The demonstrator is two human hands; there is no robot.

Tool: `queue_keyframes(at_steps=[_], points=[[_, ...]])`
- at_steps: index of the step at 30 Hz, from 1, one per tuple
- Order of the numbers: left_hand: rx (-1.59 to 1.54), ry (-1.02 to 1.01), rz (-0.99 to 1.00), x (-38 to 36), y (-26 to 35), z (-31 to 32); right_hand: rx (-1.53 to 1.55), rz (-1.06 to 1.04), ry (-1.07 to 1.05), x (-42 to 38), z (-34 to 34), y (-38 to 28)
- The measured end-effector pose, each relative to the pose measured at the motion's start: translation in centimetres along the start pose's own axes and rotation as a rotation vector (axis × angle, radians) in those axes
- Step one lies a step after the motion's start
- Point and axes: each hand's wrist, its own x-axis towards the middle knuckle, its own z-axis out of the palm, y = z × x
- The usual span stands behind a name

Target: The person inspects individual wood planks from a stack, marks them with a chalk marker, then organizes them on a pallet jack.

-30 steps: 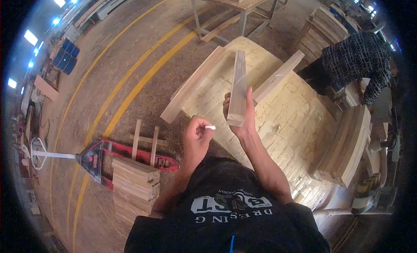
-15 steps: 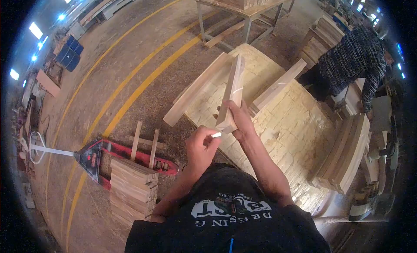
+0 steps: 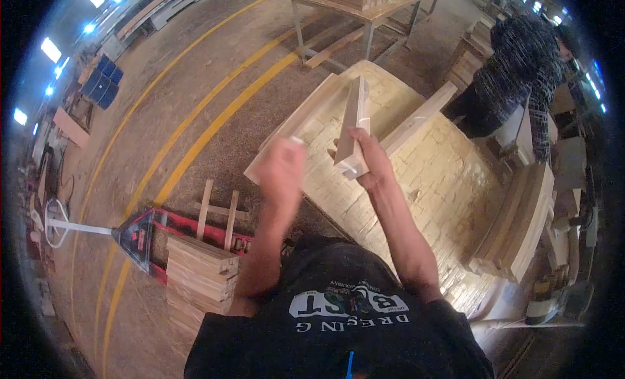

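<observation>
In my right hand (image 3: 370, 154) is a squared wooden bar (image 3: 355, 115), held near its close end and pointing away from me over a pale, worn worktable (image 3: 449, 183). My left hand (image 3: 283, 170), smeared by motion, is closed on a short white piece of chalk (image 3: 297, 140). It is raised to the left of the bar, apart from it. White marks show on the bar's near end. Another wooden bar (image 3: 306, 112) lies along the table's left edge, partly behind my left hand. To the right of the held bar rests a further one (image 3: 420, 118).
Several curved wooden pieces (image 3: 514, 229) stand together at the table's right corner. On my left, a red pallet truck (image 3: 156, 216) carries stacked bars (image 3: 198, 268). A metal-legged table (image 3: 368, 14) with wood stands ahead. A person (image 3: 514, 73) bends over at the right.
My left hand has moved up and away to the left from the bar's near end, still with the chalk. The held bar has shifted slightly, its near end now a little higher and further right.
</observation>
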Motion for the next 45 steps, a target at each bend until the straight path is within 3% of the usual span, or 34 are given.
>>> queue_keyframes(at_steps=[3,8,15,17,18,20,21,27,29,30,31,33,34,35,36,37,38,39,40,42,44,45], points=[[-0.052,0.164,-0.143,2.7,-4.2,-2.3,0.091,0.031,0.013,-0.5,-0.2,-2.3],[-0.005,-0.068,-0.255,-0.7,-4.4,-2.8,0.269,0.024,-0.026,0.1,-1.2,-5.1],[-0.075,-0.183,-0.296,-5.8,-3.9,-0.8,0.209,-0.085,0.093,-0.9,-1.2,-6.2],[-0.094,-0.204,-0.301,-6.5,-4.3,-0.7,-0.156,-0.3,0.18,-0.8,-2.2,-5.7],[-0.086,-0.212,-0.318,-6.9,-4.4,-0.7,-0.156,-0.315,0.2,0.2,-3.4,-5.2],[-0.096,-0.225,-0.328,-7.5,-4.4,-1.1,-0.463,-0.626,0.472,2.0,-5.5,-3.9],[-0.09,-0.223,-0.345,-7.7,-4.6,-1.3,-0.43,-0.724,0.513,2.2,-6.3,-3.7],[-0.055,-0.293,-0.346,-8.2,-6.2,-1.7,-0.662,-0.812,0.758,4.6,-16.4,-1.6],[-0.039,-0.266,-0.399,-7.9,-6.3,-1.7,-0.707,-0.891,0.745,5.7,-20.9,0.2],[-0.026,-0.241,-0.448,-7.6,-6.5,-1.8,-0.707,-0.884,0.737,6.1,-22.9,1.1],[-0.017,-0.236,-0.453,-7.4,-7.6,-1.9,-0.901,-0.802,0.782,6.3,-24.5,1.8],[0.202,-0.108,-0.327,-7.5,-12.5,-1.9,-1.344,-0.665,0.902,6.0,-26.1,2.2],[0.224,-0.1,-0.335,-8.1,-16.3,-1.3,-1.388,-0.735,0.894,6.3,-28.1,2.8],[0.276,-0.109,-0.186,-9.0,-21.1,-0.9,-1.426,-0.813,0.865,7.3,-29.9,3.3],[0.199,-0.164,-0.261,-8.7,-21.9,-2.0,-1.419,-0.532,0.883,7.1,-29.6,2.5],[0.128,-0.215,-0.339,-8.3,-22.7,-3.1,-1.257,-0.594,0.916,5.7,-25.5,1.7],[-0.074,-0.278,-0.541,-7.9,-21.8,-3.5,-1.094,-0.665,0.943,4.2,-20.8,0.6],[-0.25,-0.309,-0.757,-7.5,-20.8,-3.7,-1.03,-1.094,1.049,4.1,-19.6,1.5],[-0.325,-0.309,-0.817,-7.5,-20.0,-3.9,-1.021,-1.092,1.021,3.2,-16.9,1.9],[-0.469,-0.296,-0.963,-7.1,-17.4,-4.5,-0.94,-1.028,0.627,0.9,-9.8,3.3],[-0.547,-0.301,-1.05,-5.8,-13.4,-5.1,-1.124,-0.842,0.299,1.6,-8.2,7.0],[-0.703,-0.213,-1.102,-5.4,-11.0,-5.3,-0.94,-0.606,0.127,1.4,-5.9,7.7]])
